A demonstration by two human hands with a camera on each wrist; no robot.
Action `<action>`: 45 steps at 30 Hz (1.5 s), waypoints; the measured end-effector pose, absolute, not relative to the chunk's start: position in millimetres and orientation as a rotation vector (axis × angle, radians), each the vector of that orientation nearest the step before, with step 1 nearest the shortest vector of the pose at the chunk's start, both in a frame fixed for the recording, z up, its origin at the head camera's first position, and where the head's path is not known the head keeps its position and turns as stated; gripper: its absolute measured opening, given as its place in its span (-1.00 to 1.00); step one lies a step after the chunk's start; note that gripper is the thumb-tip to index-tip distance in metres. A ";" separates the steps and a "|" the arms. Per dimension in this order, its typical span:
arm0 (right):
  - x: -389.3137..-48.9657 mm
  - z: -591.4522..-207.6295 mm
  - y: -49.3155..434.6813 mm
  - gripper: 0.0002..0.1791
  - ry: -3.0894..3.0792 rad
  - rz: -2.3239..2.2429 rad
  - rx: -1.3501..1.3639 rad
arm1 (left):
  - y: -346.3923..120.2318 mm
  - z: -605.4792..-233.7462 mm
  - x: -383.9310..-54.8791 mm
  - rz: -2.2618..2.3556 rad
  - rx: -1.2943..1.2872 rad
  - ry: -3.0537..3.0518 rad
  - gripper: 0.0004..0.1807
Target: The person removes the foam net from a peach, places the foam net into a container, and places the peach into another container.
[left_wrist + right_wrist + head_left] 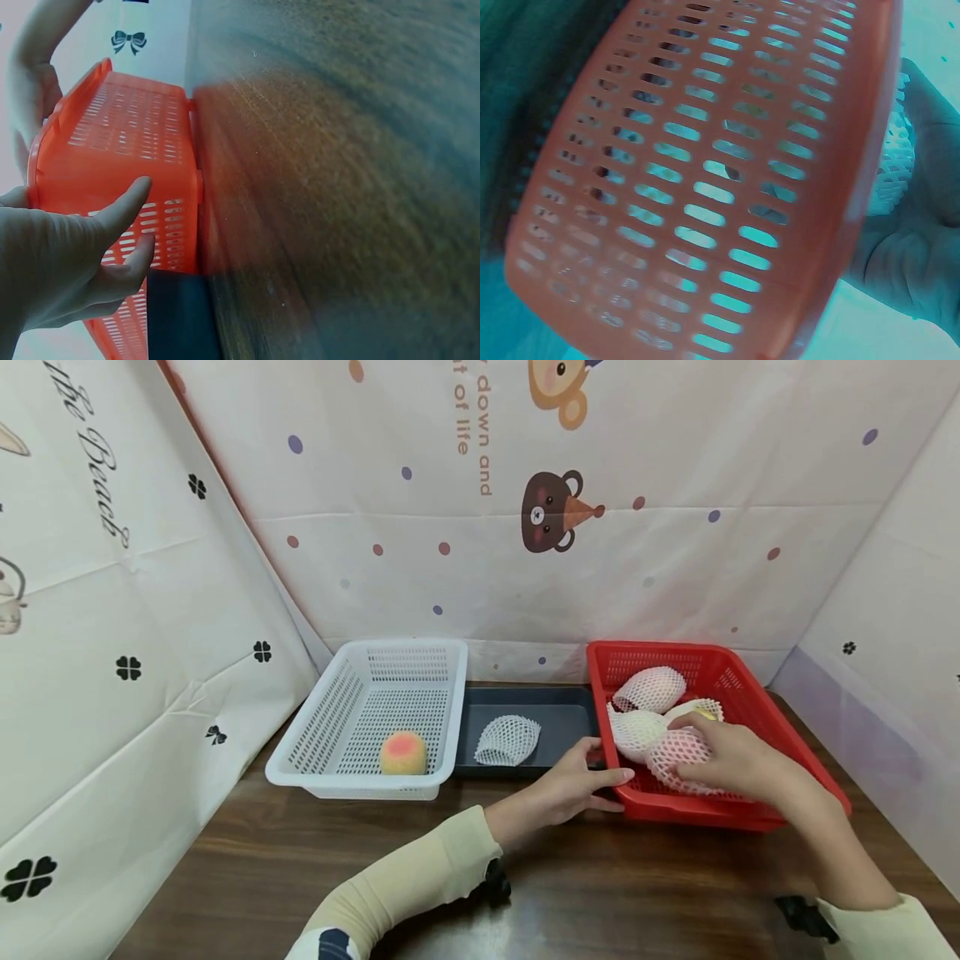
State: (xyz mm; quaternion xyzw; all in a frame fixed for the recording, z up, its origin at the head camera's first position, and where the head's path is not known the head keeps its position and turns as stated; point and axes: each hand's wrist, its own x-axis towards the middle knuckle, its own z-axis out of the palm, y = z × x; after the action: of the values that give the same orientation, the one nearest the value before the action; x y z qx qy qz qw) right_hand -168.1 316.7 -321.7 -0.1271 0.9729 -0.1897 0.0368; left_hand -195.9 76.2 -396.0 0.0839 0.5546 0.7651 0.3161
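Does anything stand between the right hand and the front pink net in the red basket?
Nothing visible does: the right hand reaches over the rim of the red basket, directly to the front pink net.

The left-hand printed cloth reads "the Beach" in script; the back cloth, sideways, "down and", "of life".

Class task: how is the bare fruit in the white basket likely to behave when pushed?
The bare fruit would probably roll, being rounded. Toward the viewer, the white basket would likely stop it soon, its near wall being close. With no net around it, it might mark more easily than the netted pieces in the red basket.
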 end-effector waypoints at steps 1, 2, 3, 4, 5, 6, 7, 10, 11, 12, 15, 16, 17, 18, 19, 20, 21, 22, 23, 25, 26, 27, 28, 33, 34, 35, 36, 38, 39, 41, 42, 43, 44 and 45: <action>-167.1 -319.5 316.5 -0.14 3.000 -0.590 -0.400 | 76.4 -395.7 -196.2 2.013 0.222 1.462 -0.46; -166.1 -317.3 316.1 -0.15 3.014 -0.598 -0.410 | 76.6 -395.3 -196.3 2.012 0.222 1.463 -0.45; -165.1 -315.0 315.5 -0.16 3.028 -0.605 -0.420 | 76.8 -395.1 -196.3 2.012 0.225 1.462 -0.45; -164.2 -312.8 315.0 -0.16 3.042 -0.611 -0.429 | 76.9 -394.9 -196.3 2.013 0.227 1.459 -0.45; -163.3 -310.6 314.3 -0.15 3.051 -0.622 -0.434 | 77.0 -394.9 -196.3 2.014 0.229 1.457 -0.45; -162.4 -308.5 313.5 -0.15 3.060 -0.626 -0.440 | 77.1 -394.7 -196.1 2.015 0.230 1.455 -0.45; -161.2 -306.4 312.3 -0.15 3.068 -0.633 -0.444 | 77.0 -394.6 -195.8 2.016 0.232 1.454 -0.45; -157.7 -301.4 308.8 -0.14 3.085 -0.641 -0.450 | 76.4 -394.1 -194.9 2.014 0.241 1.452 -0.46; -156.2 -299.8 307.1 -0.14 3.090 -0.643 -0.452 | 75.7 -393.8 -194.6 2.009 0.247 1.457 -0.48; -154.7 -298.3 305.4 -0.15 3.097 -0.644 -0.455 | 74.9 -393.3 -194.5 2.004 0.254 1.469 -0.50; -150.3 -294.1 300.2 -0.14 3.107 -0.663 -0.462 | 70.8 -391.7 -194.8 1.998 0.303 1.516 -0.56; -149.4 -292.9 298.0 -0.13 3.111 -0.666 -0.467 | 68.3 -391.2 -195.0 1.998 0.317 1.538 -0.58; -148.3 -291.8 295.8 -0.13 3.113 -0.673 -0.474 | 65.8 -390.8 -195.2 1.996 0.330 1.562 -0.60; -147.4 -290.9 293.5 -0.12 3.113 -0.680 -0.477 | 63.2 -390.5 -195.1 1.998 0.338 1.586 -0.60; -146.3 -290.0 291.2 -0.12 3.114 -0.686 -0.482 | 60.6 -390.3 -194.9 2.003 0.346 1.604 -0.59; -145.3 -289.2 289.0 -0.11 3.116 -0.689 -0.487 | 57.8 -389.6 -194.3 2.002 0.347 1.626 -0.58; -144.4 -288.5 286.7 -0.10 3.118 -0.690 -0.490 | 54.9 -388.7 -193.6 1.995 0.349 1.647 -0.57; -143.6 -287.9 284.5 -0.10 3.122 -0.690 -0.494 | 51.8 -388.0 -193.0 1.988 0.355 1.666 -0.55; -142.7 -287.2 282.2 -0.09 3.124 -0.693 -0.496 | 48.8 -387.1 -191.9 1.982 0.360 1.685 -0.54; -141.5 -286.3 277.2 -0.08 3.128 -0.696 -0.489 | 42.1 -384.8 -190.1 1.964 0.373 1.715 -0.53; -141.0 -286.0 274.4 -0.07 3.130 -0.694 -0.489 | 38.6 -383.6 -189.3 1.953 0.383 1.727 -0.53; -140.6 -285.8 271.6 -0.07 3.134 -0.697 -0.494 | 35.3 -382.8 -188.8 1.948 0.393 1.734 -0.53; -140.1 -285.7 268.6 -0.07 3.138 -0.701 -0.501 | 32.0 -382.4 -188.3 1.944 0.401 1.741 -0.54; -137.4 -288.0 255.8 -0.08 3.156 -0.746 -0.566 | 18.4 -379.1 -187.2 1.937 0.432 1.787 -0.55; -137.1 -288.7 253.8 -0.08 3.161 -0.754 -0.578 | 15.9 -378.7 -187.2 1.937 0.439 1.799 -0.54; -136.8 -289.4 252.0 -0.08 3.165 -0.763 -0.587 | 13.5 -378.1 -187.2 1.935 0.457 1.817 -0.53; -136.7 -290.2 250.2 -0.07 3.169 -0.769 -0.600 | 10.8 -378.0 -187.2 1.930 0.478 1.840 -0.53; -136.9 -291.7 246.9 -0.07 3.175 -0.781 -0.617 | 5.1 -378.1 -187.1 1.906 0.532 1.900 -0.51; -137.0 -292.3 245.4 -0.06 3.178 -0.788 -0.626 | 1.9 -378.0 -187.1 1.881 0.565 1.939 -0.50; -137.2 -293.6 242.9 -0.04 3.179 -0.807 -0.644 | -5.0 -378.0 -186.6 1.815 0.634 2.042 -0.49; -137.5 -294.2 241.6 -0.04 3.182 -0.812 -0.656 | -8.6 -377.9 -186.2 1.771 0.667 2.105 -0.48; -137.7 -294.6 240.5 -0.03 3.185 -0.818 -0.668 | -12.2 -377.5 -185.9 1.727 0.703 2.168 -0.48; -138.0 -295.2 239.4 -0.03 3.188 -0.825 -0.681 | -15.6 -377.0 -185.3 1.683 0.739 2.228 -0.48; -138.1 -295.6 238.5 -0.03 3.189 -0.833 -0.692 | -19.0 -376.4 -184.9 1.642 0.768 2.279 -0.47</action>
State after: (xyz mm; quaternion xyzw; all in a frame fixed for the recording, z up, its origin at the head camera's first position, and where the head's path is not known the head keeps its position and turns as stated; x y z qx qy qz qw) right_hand -138.1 238.5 -295.6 -0.2041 0.9408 -0.2458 -0.1131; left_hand -184.9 -19.0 -376.4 0.2619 0.7774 0.5603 0.1145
